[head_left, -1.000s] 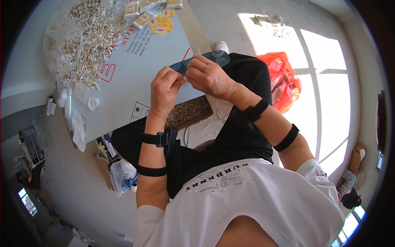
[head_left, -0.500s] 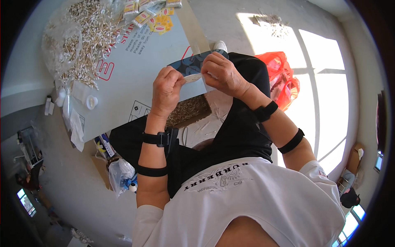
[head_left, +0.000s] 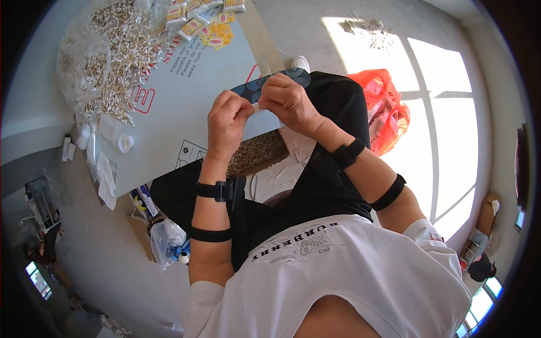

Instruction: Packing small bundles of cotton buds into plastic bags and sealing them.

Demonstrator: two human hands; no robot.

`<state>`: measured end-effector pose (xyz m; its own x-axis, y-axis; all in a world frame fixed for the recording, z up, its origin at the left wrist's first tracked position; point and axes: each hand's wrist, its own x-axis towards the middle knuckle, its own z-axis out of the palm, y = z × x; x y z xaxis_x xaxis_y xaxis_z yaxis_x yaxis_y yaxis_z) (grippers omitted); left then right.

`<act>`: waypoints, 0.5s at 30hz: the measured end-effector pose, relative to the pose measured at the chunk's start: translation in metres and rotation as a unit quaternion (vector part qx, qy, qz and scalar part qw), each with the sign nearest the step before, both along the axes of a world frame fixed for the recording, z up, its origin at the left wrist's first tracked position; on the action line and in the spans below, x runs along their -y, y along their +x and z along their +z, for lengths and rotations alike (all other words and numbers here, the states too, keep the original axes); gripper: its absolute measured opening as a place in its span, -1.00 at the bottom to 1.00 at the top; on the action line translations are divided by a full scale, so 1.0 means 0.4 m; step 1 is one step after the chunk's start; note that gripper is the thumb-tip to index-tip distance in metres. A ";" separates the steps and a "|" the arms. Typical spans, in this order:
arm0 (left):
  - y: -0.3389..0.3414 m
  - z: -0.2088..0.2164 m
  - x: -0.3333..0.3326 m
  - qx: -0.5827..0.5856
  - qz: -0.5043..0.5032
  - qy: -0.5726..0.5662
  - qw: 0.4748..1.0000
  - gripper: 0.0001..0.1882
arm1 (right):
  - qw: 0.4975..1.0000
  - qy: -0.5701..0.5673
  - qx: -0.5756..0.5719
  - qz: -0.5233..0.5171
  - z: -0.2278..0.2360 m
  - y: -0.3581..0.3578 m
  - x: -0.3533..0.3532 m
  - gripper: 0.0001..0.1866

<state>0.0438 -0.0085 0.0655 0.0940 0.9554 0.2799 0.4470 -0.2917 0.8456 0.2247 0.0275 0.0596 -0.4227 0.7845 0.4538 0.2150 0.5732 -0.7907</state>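
Over the table's near edge, my left hand (head_left: 226, 125) pinches one end of a small whitish strip (head_left: 256, 107). My right hand (head_left: 291, 105) grips its other end, fingertips close to the left ones. Fingers hide most of the strip, so I cannot make out whether it is a packet or a sleeve. Below the hands, an open cardboard box (head_left: 260, 153) full of cotton swabs sits between my legs. On the far left of the table, a large heap of cotton swabs (head_left: 132, 48) spills from a clear plastic bag (head_left: 70, 65).
Small yellow-and-white packets (head_left: 217, 36) lie at the table's (head_left: 169, 127) far side. A round white container (head_left: 125, 142) stands at its left edge. To the right, a red plastic bag (head_left: 389, 112) rests on the floor. Scattered swabs (head_left: 375, 36) lie farther off.
My right hand has moved left and slightly down, closer to my left hand. Less of the whitish strip shows between them.
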 end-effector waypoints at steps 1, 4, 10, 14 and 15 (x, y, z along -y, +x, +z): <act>0.001 0.004 -0.005 -0.031 -0.006 0.012 0.999 -0.82 | 0.999 0.034 0.020 -0.008 0.004 -0.002 -0.001 -0.88; 0.002 0.018 -0.001 -0.112 -0.007 0.063 0.992 -0.80 | 0.992 0.104 0.067 -0.016 0.016 0.002 -0.006 -0.86; -0.005 0.002 -0.005 -0.147 -0.025 0.111 0.983 -0.80 | 0.976 0.162 0.144 -0.010 0.008 0.008 -0.001 -0.87; -0.006 -0.001 -0.012 -0.096 -0.017 0.055 0.994 -0.81 | 0.979 0.145 0.142 -0.017 0.004 0.002 -0.013 -0.88; -0.011 0.001 -0.019 -0.091 -0.020 0.044 0.995 -0.81 | 0.979 0.146 0.142 -0.017 0.003 0.001 -0.016 -0.88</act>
